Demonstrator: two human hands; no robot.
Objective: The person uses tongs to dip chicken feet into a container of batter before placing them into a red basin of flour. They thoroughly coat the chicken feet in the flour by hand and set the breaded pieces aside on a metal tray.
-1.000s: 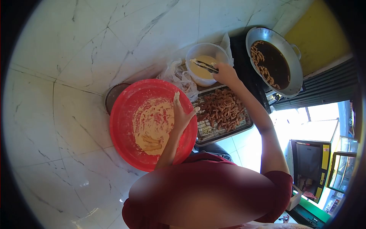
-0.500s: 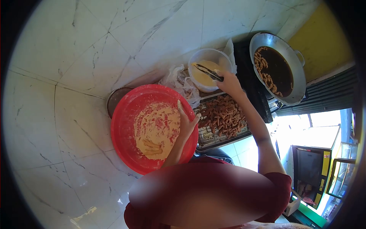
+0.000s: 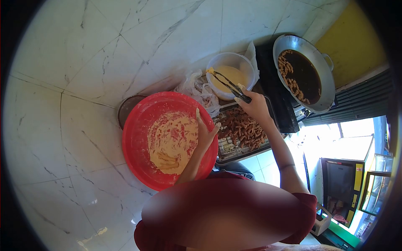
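My right hand (image 3: pixel 254 107) grips metal tongs (image 3: pixel 228 85) whose tips carry a small batter-coated piece over the clear plastic tub of yellow batter (image 3: pixel 231 75). My left hand (image 3: pixel 205 134), smeared with flour, rests on the right inner rim of the big red basin (image 3: pixel 138 142). Pale flour mix with a few coated strips (image 3: pixel 172 140) lies in that basin. Between the basin and my right arm sits a metal rack tray (image 3: pixel 228 148) heaped with brown fried strips (image 3: pixel 243 127).
A steel wok of dark oil with frying strips (image 3: pixel 303 73) stands on a black stove (image 3: pixel 274 92) at the upper right. A crumpled plastic bag (image 3: pixel 194 85) and a round metal lid (image 3: pixel 127 106) lie beside the basin. White marble floor (image 3: pixel 83 62) surrounds everything.
My right hand drew back toward me over the tray and lifted the tongs out of the batter tub with a coated piece. My left hand stayed on the basin rim.
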